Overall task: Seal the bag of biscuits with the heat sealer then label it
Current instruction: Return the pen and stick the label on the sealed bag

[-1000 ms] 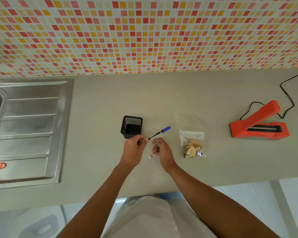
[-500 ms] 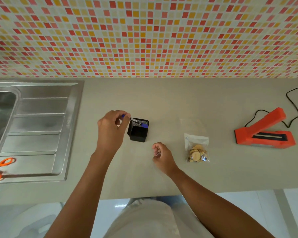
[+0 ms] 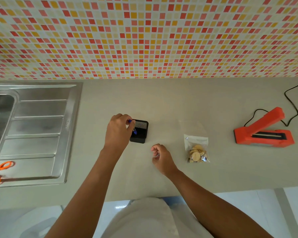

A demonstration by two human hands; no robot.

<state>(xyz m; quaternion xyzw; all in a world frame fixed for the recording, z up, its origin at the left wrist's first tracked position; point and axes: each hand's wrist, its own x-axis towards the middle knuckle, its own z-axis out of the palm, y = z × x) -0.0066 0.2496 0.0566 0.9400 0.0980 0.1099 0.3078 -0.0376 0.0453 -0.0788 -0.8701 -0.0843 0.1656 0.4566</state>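
Note:
A clear bag of round biscuits (image 3: 196, 149) lies flat on the grey counter (image 3: 179, 103), apart from both hands. The orange heat sealer (image 3: 263, 134) stands to its right with its arm raised. My left hand (image 3: 118, 133) is over the black mesh pen holder (image 3: 141, 133) and pinches a blue pen (image 3: 135, 131), whose lower end is inside the holder. My right hand (image 3: 160, 156) rests curled on the counter, left of the bag, fingers closed on a small pale label that barely shows.
The sealer's black cord (image 3: 290, 107) loops back to the tiled wall. A steel sink with drainboard (image 3: 38, 134) fills the left, with orange-handled scissors (image 3: 0, 170) on its front corner. The counter's front edge runs just below my forearms.
My left hand carried the blue pen from the counter's middle up and left to the black holder and tipped it inside. My right hand stayed curled in place.

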